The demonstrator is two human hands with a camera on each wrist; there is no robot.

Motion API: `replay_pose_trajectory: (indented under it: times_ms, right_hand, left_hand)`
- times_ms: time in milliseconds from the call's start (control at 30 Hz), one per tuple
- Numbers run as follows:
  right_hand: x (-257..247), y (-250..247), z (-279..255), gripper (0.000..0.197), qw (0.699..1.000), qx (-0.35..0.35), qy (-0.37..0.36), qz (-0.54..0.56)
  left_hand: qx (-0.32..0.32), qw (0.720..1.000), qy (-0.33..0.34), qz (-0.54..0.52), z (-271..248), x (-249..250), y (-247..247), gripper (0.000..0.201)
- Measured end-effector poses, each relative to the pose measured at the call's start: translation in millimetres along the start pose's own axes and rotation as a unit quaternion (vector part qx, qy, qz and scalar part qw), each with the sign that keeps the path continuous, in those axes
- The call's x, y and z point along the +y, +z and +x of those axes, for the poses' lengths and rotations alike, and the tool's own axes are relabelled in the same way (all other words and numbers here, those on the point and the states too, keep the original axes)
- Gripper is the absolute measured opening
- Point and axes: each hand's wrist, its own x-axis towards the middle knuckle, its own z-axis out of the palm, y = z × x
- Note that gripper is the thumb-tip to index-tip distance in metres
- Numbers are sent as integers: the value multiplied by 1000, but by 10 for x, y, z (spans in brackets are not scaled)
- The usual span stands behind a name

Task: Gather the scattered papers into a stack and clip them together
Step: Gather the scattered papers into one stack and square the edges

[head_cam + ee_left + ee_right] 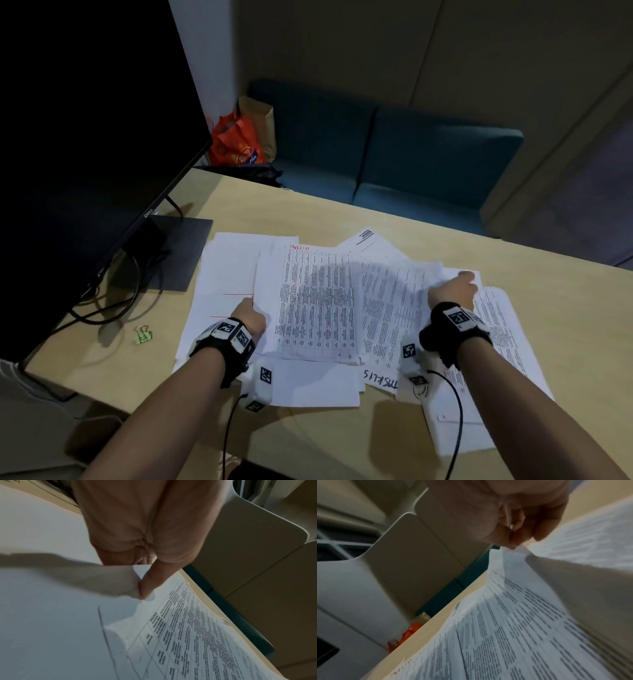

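I'm looking at an office: a Dell monitor point(85, 137) far left on the desk point(308, 212), teal sofa point(394, 154) beyond.

Papers point(315, 308) lie overlapped on the table point(565, 274), clip point(143, 335) to their left, monitor point(85, 120) behind it.

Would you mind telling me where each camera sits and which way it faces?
Head: on the head, looking down at white printed papers on the beige table; both forearms show.
Left wrist: along the left hand, which pinches a sheet.
Right wrist: along the right hand, which pinches a sheet edge.
Shared: both wrist views show the teal sofa.
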Motion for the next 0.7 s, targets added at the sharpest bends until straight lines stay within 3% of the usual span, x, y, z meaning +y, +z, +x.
replay_pose_trajectory:
  times_ms: [67, 167, 267, 367, 400, 500, 567, 633, 700]
  right_hand:
    - [-63, -9, -34, 57, 998, -31, -6, -52]
    - [-27, 47, -8, 67, 993, -95, 32, -56]
    - [30, 95, -68, 84, 988, -109, 76, -80]
    - [194, 129, -124, 62, 977, -162, 61, -126]
    - [240, 153, -116, 57, 978, -156, 50, -127]
    - [249, 178, -113, 68, 996, -82, 46, -1]
    - [198, 159, -132, 66, 998, -39, 39, 2]
    - [163, 103, -117, 56, 999, -31, 14, -33]
    - [106, 4, -168, 10, 995, -37, -16, -91]
  left_hand:
    - [-5, 1000, 2, -2, -1, -5, -8, 24]
    - [-12, 1000, 5, -14, 92, -61, -10, 38]
    - [-13, 1000, 7, -9, 37, -40, -28, 36]
    - [-16, 1000, 1, 8, -45, -2, -40, 31]
    - [-17, 1000, 2, 9, -40, -8, -38, 34]
    - [-12, 1000, 8, 23, -17, -31, -39, 41]
    - [-17, 999, 8, 36, -24, -28, -49, 42]
    - [-19, 999, 9, 44, -29, -21, -55, 41]
    - [-22, 999, 11, 43, -56, -9, -65, 42]
